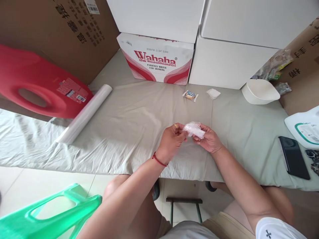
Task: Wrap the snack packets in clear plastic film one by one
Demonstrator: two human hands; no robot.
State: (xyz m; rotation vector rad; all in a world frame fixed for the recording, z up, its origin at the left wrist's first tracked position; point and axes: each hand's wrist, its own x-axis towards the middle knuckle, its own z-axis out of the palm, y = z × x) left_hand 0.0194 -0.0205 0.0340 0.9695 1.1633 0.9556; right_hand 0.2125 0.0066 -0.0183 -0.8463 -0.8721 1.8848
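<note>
Both my hands meet over the middle of the cloth-covered surface point(129, 132). Between them is a small wad of clear plastic wrap point(194, 129) with something whitish inside that I cannot make out. My left hand point(171, 141) pinches its left end with closed fingers; a ring is on one finger and a red string is on the wrist. My right hand point(208, 139) holds the wad's right side from below, fingers curled round it. A roll of clear plastic film point(84, 114) lies further left on the cloth.
A small wrapped snack point(190, 95) and a white crumpled piece point(213, 93) lie behind my hands. A Wahaha water carton point(157, 59), white boxes point(231, 63), a white bowl point(260, 92), a red jug point(37, 83), a black phone point(294, 157) and a green plastic stool point(50, 215) surround the spot.
</note>
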